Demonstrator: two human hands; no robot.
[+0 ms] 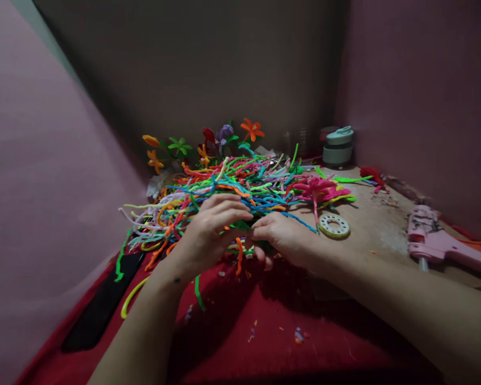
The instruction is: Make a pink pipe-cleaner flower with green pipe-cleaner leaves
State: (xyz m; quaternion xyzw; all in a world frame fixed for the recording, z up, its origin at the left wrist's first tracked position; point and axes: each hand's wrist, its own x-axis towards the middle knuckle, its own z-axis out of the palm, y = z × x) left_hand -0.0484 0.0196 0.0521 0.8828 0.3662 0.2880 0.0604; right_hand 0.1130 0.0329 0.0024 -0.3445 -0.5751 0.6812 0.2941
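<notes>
Heaped pipe cleaners [240, 184] crowd the hands [214, 222] gripping a green piece [242, 225].

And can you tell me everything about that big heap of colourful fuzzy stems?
The heap of colourful fuzzy stems looks like loose pipe cleaners: thin, bent, tangled strands in red, pink, orange, yellow, green, blue and lilac. It sprawls mostly beyond the left hand and right hand, which hide part of its near edge; whether they touch it is unclear.

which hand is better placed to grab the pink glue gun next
Probably the right hand: the pink glue gun lies nearer it, and the left hand would need to cross the right arm.
</notes>
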